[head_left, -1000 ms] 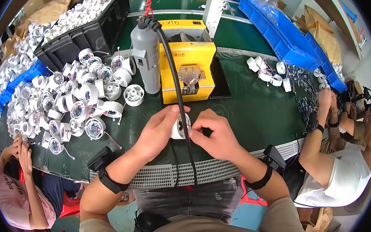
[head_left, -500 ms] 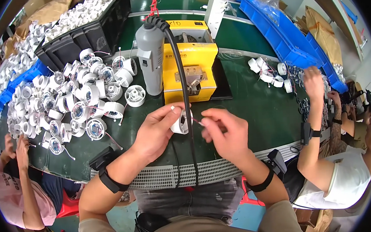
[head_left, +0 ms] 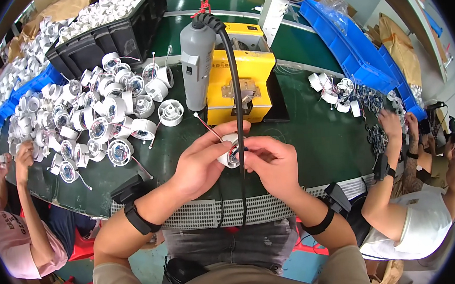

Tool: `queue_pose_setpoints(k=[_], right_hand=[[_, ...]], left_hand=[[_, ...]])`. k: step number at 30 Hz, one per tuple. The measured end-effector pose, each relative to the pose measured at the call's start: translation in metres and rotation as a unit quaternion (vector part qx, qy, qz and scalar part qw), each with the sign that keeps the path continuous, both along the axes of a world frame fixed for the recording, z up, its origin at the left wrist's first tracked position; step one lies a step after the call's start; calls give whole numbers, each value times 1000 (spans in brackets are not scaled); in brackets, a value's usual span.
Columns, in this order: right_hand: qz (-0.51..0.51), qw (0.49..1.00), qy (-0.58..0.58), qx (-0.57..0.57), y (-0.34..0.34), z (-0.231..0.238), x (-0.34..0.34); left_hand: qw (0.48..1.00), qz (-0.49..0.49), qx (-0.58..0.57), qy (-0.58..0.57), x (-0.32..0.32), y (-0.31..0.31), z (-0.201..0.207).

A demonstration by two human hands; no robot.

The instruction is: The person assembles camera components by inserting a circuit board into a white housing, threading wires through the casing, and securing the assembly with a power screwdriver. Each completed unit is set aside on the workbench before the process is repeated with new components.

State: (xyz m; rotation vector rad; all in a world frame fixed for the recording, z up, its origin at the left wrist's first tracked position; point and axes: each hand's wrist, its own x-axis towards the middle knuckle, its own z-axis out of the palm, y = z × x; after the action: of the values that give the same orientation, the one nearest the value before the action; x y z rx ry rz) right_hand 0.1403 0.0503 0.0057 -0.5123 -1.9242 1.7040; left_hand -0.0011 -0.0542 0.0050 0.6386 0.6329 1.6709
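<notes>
In front of the yellow machine [head_left: 251, 68], my left hand [head_left: 200, 168] grips a small white round plastic housing [head_left: 227, 157]. The housing's open face is turned to the right and shows a circuit board inside. A thin wire [head_left: 204, 123] with a white plug sticks up past my left fingers. My right hand [head_left: 274, 162] is closed, thumb and fingertips pinched at the open face. A small dark piece shows at those fingertips, but its kind is hidden. A black cable [head_left: 237, 98] hangs down in front of the housing and covers part of it.
A grey cylindrical tool [head_left: 197, 64] hangs beside the machine. Many white housings with wires [head_left: 98, 129] are heaped at left, before a black crate [head_left: 107, 42]. More housings [head_left: 330, 91] and dark parts lie at right near a blue tray [head_left: 348, 52]. People work on both sides.
My right hand has moved left to the housing's face. The wire's plug now stands up on the left. The view has shifted slightly. At right, a person's hand has moved lower.
</notes>
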Motion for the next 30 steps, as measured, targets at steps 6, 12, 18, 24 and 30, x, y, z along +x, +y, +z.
queue_pose_setpoints(k=[6,12,18,24,30], right_hand=[[-54,960,97,257,9,-9,-5],[43,985,74,-149,10,8,-6],[-19,943,-6,332,29,31,-18],[-57,959,47,272,5,33,-105],[-85,902,381,182,19,47,-101]], left_hand=[[1000,0,15,14,5,4,-3],[973,19,12,229,1,5,-13],[964,17,-94,246,-8,7,-12],[959,5,-181,218,-8,9,-16],[970,29,-186,155,-9,10,-19]])
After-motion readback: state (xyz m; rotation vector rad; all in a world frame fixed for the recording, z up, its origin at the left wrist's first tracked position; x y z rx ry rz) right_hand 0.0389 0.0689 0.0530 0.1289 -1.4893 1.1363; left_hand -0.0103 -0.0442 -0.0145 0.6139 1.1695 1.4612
